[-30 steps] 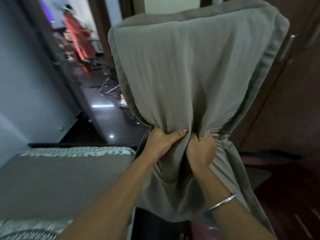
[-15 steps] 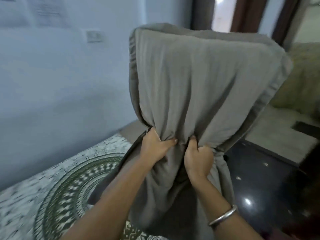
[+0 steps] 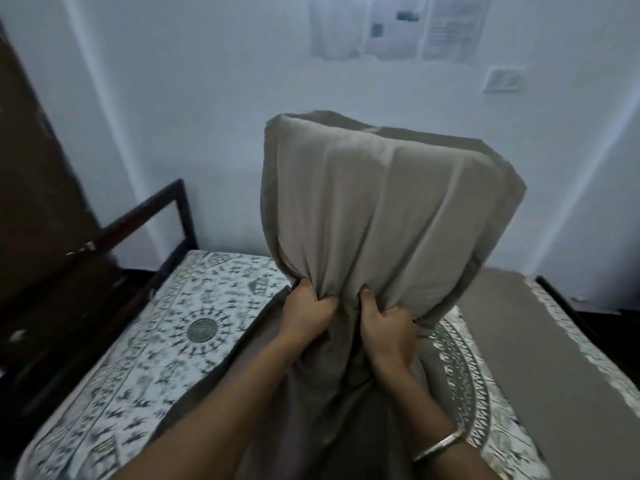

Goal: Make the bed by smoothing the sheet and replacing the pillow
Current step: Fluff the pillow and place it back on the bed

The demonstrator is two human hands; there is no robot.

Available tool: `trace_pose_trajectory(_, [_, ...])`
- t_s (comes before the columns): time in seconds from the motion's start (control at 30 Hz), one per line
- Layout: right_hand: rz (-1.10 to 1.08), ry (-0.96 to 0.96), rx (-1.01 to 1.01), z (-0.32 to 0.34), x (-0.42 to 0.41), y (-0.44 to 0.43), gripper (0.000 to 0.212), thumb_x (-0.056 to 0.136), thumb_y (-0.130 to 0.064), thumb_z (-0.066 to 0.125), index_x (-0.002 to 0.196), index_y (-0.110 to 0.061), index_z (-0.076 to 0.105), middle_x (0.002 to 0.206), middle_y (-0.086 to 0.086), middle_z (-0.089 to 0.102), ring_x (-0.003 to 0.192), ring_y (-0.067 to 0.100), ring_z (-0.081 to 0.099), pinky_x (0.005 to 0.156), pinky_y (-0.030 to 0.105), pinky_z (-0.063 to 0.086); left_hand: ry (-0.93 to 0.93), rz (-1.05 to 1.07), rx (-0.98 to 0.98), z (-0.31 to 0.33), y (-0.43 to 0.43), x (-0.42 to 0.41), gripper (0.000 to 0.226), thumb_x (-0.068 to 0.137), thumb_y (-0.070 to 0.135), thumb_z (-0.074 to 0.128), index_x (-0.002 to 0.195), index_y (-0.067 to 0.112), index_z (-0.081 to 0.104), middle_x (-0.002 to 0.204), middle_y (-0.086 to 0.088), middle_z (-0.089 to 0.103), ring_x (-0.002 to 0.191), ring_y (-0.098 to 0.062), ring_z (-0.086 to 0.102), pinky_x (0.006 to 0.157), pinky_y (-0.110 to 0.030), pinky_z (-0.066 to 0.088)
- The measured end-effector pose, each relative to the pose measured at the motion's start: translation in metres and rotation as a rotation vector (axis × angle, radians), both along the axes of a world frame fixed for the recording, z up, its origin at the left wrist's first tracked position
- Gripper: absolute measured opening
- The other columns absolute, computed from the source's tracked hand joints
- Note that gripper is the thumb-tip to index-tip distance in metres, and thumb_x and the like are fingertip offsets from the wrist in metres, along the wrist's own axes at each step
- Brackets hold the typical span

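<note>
A grey pillow [image 3: 384,209] stands upright in the air above the bed, its loose cover end hanging down between my arms. My left hand [image 3: 308,313] grips a bunch of the cover fabric at the pillow's lower edge. My right hand [image 3: 388,327] grips the fabric right beside it; a metal bangle sits on that wrist. Below lies the bed sheet [image 3: 166,341], white with a dark green patterned print and a round motif, spread flat. A plain grey part of the bed [image 3: 540,348] shows at the right.
A dark bed frame [image 3: 162,216] rises at the bed's far left end, with a dark wooden door or cupboard [image 3: 38,202] beside it. A pale wall [image 3: 194,109] with taped papers [image 3: 398,26] and a switch plate [image 3: 504,79] stands behind the bed.
My view has swung from a doorway and dark floor round to the bed and wall. Both hands keep the same grip on the pillow, which now stands over the patterned sheet.
</note>
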State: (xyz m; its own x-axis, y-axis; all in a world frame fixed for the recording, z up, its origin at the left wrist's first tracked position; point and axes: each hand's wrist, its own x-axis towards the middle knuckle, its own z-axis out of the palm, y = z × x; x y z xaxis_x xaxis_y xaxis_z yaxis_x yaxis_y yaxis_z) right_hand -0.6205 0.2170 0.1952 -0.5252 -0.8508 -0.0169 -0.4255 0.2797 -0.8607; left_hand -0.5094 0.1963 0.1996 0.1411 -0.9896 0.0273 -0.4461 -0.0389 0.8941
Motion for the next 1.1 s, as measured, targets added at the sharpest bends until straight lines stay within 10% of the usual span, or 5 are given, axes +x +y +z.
trace_pose_trajectory(0.6, [0.163,-0.130,0.206,-0.078,0.335,-0.125,0.038,0.094,-0.031,0.049,0.107,0.003,0.061,0.116,0.024,0.062,0.109,0.039,0.055,0.081,0.037,0.039,-0.127,0.142,0.344,-0.074,-0.101,0.350,0.059,0.062,0.028,0.043,0.108,-0.007,0.050,0.120,-0.028,0.057,0.112,-0.038,0.052,0.082,-0.032,0.039])
trace_pose_trajectory(1.1, [0.231,-0.081,0.365,-0.138,0.396,-0.254,0.044,0.096,-0.032,0.042,0.110,0.006,0.060,0.117,0.026,0.061,0.111,0.039,0.056,0.085,0.039,0.041,-0.303,0.174,0.524,-0.115,-0.231,0.423,0.034,0.079,0.010,0.053,0.111,-0.001,0.050,0.114,-0.024,0.059,0.104,-0.038,0.057,0.082,-0.036,0.047])
